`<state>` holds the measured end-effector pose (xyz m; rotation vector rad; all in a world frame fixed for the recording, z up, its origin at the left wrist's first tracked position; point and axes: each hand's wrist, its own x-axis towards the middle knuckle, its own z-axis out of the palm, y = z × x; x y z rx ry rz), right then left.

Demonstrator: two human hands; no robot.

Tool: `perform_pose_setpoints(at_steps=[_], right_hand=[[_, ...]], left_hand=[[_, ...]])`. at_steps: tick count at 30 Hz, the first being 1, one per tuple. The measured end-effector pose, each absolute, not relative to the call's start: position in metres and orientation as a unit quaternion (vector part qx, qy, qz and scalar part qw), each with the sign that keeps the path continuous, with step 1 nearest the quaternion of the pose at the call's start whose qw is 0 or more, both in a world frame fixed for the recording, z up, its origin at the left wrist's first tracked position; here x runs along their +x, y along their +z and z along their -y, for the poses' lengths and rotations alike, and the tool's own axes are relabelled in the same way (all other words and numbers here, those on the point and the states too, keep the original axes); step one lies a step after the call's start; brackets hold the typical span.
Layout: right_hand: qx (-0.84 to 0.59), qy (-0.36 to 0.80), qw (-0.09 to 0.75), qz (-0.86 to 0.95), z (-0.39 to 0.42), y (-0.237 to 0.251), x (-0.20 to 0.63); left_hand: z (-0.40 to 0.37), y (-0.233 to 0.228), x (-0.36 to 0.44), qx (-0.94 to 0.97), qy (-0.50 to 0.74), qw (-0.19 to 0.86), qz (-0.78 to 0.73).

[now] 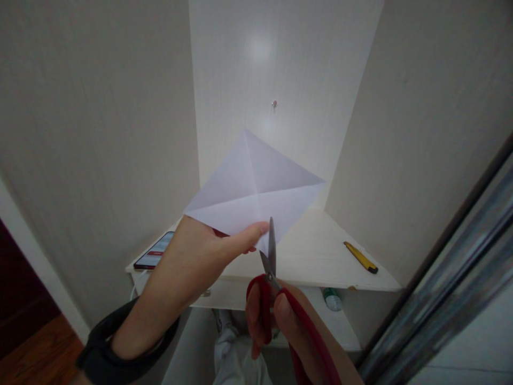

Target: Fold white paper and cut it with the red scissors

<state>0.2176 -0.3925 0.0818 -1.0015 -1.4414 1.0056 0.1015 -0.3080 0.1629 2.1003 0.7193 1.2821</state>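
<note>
My left hand (216,248) grips a white sheet of paper (256,176) near its lower corner, thumb on top and the other fingers mostly hidden underneath. Crossing creases run through the paper, which is held up in a diamond shape above the shelf. In my right hand (280,310) is a pair of scissors (271,262) with red handles. The scissor blades are parted and straddle the paper's near corner, close to my left thumb. One blade lies over the sheet; the other is partly hidden.
A white shelf (308,262) lies below my hands, between cabinet walls. On it are a yellow utility knife (360,258) at the right and a phone (155,251) with a cable at the left. A bottle (332,299) lies on a lower level. Metal rails (449,278) run along the right.
</note>
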Motion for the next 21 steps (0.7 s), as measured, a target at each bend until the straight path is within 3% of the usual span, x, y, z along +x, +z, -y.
perform_pose_setpoints(at_steps=[6, 14, 21], right_hand=[[-0.432, 0.414, 0.534, 0.597, 0.395, 0.082, 0.217], [-0.436, 0.395, 0.541, 0.601, 0.393, 0.080, 0.218], [-0.402, 0.403, 0.552, 0.609, 0.389, 0.075, 0.221]], left_hand=[[0.307, 0.162, 0.099, 0.786, 0.470, 0.260, -0.306], [0.306, 0.161, 0.090, 0.803, 0.397, 0.372, -0.242], [0.303, 0.158, 0.089, 0.828, 0.368, 0.339, -0.251]])
